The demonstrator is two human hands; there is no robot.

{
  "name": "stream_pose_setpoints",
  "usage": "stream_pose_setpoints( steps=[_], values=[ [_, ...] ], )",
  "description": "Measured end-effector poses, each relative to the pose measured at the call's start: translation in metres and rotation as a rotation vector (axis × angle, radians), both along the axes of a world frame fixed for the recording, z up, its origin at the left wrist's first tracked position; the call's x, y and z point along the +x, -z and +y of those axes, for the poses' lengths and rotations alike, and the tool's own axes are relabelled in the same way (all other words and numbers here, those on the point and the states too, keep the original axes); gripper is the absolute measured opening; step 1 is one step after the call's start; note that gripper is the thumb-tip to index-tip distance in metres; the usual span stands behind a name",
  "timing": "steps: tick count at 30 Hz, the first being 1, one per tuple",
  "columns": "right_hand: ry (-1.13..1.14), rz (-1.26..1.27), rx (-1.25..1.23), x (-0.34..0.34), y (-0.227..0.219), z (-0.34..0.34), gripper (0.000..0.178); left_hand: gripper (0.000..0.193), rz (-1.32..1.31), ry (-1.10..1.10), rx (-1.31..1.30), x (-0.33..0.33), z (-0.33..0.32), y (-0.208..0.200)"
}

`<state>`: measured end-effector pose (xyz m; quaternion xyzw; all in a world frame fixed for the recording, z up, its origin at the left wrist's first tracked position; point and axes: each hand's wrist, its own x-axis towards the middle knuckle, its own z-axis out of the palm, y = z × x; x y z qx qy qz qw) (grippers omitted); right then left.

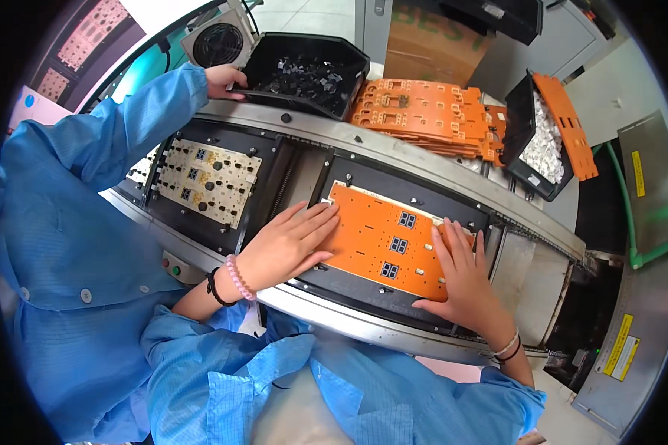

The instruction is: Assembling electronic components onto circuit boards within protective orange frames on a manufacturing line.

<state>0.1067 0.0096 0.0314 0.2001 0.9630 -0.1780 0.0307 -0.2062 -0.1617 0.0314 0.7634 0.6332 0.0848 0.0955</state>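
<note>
Now, hands: left hand (289, 241) laid over the left end of the board, with fingers straight and close, thumb apart; right hand (464, 278) fanned over the right end; no pinch visible.
Board: flat rectangular orange board (364, 237) with three dark two-digit displays (398, 245), lying between both hands, long axis left to right, dropping rightward; equally near to each.
Carrier: flat black carrier (382, 184) around the board, beside a silver metal rail (334, 319).
Leftward: cream circuit board (208, 185).
Beyond: co-worker's hand (224, 80) at a black plastic bin (293, 102); stacked orange plates (423, 111).
Writing: green lettering on a brown cardboard box (438, 59); yellow label (621, 341) at right, too small to read.
</note>
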Motion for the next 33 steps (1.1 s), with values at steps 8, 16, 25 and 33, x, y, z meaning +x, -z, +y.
stream_pose_setpoints(
  steps=[8, 16, 25, 33],
  values=[
    [-0.007, 0.06, 0.051, -0.004, -0.002, 0.001, 0.115, 0.062, 0.07, 0.029, -0.057, -0.003, -0.002, -0.005],
    [0.019, 0.009, 0.029, -0.004, -0.004, -0.001, 0.11, 0.066, 0.056, 0.035, -0.064, -0.004, -0.003, -0.001],
    [0.019, -0.006, 0.016, -0.004, -0.009, 0.0, 0.107, 0.065, 0.062, 0.063, -0.088, -0.008, -0.003, -0.006],
    [0.032, -0.003, -0.004, -0.006, -0.012, -0.001, 0.106, 0.063, 0.035, 0.07, -0.083, -0.014, -0.004, -0.006]
  ],
)
